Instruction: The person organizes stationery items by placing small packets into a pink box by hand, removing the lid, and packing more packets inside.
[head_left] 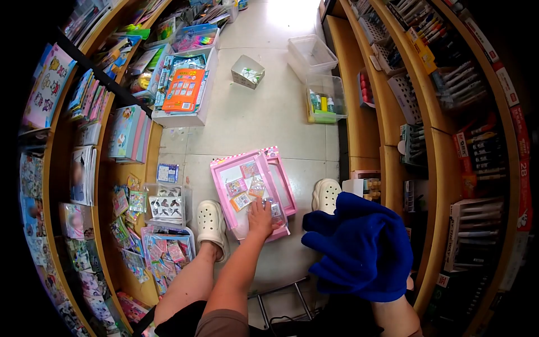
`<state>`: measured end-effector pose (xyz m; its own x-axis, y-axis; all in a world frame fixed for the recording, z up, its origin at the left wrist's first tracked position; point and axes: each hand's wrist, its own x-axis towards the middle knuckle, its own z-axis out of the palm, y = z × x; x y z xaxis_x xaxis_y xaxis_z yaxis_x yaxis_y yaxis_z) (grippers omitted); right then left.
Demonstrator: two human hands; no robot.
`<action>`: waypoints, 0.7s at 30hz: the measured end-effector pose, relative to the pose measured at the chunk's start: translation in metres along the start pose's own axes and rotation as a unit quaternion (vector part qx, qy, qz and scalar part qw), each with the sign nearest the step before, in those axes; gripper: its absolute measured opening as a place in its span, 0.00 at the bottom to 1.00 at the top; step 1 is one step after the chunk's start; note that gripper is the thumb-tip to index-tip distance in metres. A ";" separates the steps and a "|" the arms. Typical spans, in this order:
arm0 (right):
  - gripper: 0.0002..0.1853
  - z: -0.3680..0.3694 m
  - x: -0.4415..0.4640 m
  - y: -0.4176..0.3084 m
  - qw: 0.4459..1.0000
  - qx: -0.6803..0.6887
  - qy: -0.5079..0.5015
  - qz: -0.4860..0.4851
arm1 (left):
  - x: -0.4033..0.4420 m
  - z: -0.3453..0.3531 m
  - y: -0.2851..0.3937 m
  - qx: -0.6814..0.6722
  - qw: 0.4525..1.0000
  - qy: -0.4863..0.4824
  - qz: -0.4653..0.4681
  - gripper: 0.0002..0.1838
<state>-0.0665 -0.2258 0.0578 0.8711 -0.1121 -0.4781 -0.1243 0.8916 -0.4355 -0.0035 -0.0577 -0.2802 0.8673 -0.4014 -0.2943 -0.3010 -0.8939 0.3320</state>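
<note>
My left hand [260, 219] reaches down into a pink box lid or tray [223, 197] on the floor, its fingers spread over the small packets in it. A clear-wrapped packet [274, 210] lies at my fingertips; whether I touch it I cannot tell. Other small packets [241, 201] lie loose in the tray. Under its right side sits a second pink frame-like piece [287, 188]. A dark blue cloth [365, 247] lies bunched at the right, over my right leg. The cloth hides my right hand's fingers; a bit of skin shows at its edge.
Shelves of stationery line both sides. A white bin of booklets [196, 115], a small box [247, 72] and clear bins [325, 98] stand ahead on the tiled floor. Packet-filled containers [168, 253] sit at left, beside my white clogs [211, 222]. A metal stool frame [283, 297] shows below.
</note>
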 end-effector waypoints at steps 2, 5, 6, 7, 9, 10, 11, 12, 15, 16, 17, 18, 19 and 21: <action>0.34 0.006 0.000 -0.001 1.000 0.009 0.004 0.005 | -0.001 0.002 0.002 0.020 1.000 0.009 0.003 0.46; 0.33 0.015 0.002 -0.001 1.000 0.009 0.007 0.015 | 0.000 0.004 0.003 0.039 0.999 0.001 0.007 0.45; 0.33 0.017 0.003 -0.001 1.000 -0.013 0.023 0.013 | 0.001 0.006 0.002 0.044 0.999 -0.005 0.009 0.45; 0.33 0.018 0.004 0.000 0.999 -0.036 0.039 0.012 | 0.003 0.011 0.000 0.059 0.998 -0.012 0.016 0.45; 0.32 0.017 0.003 -0.001 1.000 -0.002 0.011 0.015 | 0.006 0.016 -0.001 0.090 0.995 -0.027 0.030 0.44; 0.32 0.016 0.003 -0.001 1.000 0.014 -0.003 0.017 | 0.006 0.018 -0.002 0.089 0.995 -0.043 0.028 0.43; 0.31 0.016 0.003 -0.001 1.000 0.017 -0.003 0.017 | 0.006 0.013 0.001 0.088 0.994 -0.059 0.026 0.43; 0.31 0.015 0.003 -0.001 1.000 0.020 -0.002 0.018 | 0.005 0.009 0.004 0.087 0.993 -0.075 0.025 0.42; 0.30 0.008 0.003 -0.001 0.999 0.032 -0.018 0.025 | 0.000 -0.003 0.012 0.078 0.996 -0.042 0.009 0.41; 0.30 0.007 0.003 -0.001 0.999 0.036 -0.027 0.028 | 0.001 -0.001 0.011 0.085 0.996 -0.037 0.012 0.38; 0.30 0.009 0.004 -0.001 0.998 0.035 -0.031 0.029 | 0.002 0.003 0.010 0.091 0.995 -0.033 0.015 0.36; 0.29 0.012 0.004 -0.001 0.998 0.035 -0.034 0.029 | 0.004 0.008 0.009 0.098 0.995 -0.029 0.019 0.34; 0.29 0.014 0.004 -0.001 0.998 0.035 -0.037 0.029 | 0.006 0.013 0.008 0.098 0.995 -0.023 0.019 0.31; 0.29 0.013 0.004 0.000 0.998 0.048 -0.037 0.036 | 0.008 0.023 0.005 0.099 0.995 -0.012 0.021 0.25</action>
<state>-0.0568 -0.2207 0.0659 0.8944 -0.0165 -0.4469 -0.1452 0.9345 -0.3251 -0.0072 -0.0702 -0.3010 0.8434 -0.4413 -0.3064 -0.4107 -0.8973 0.1619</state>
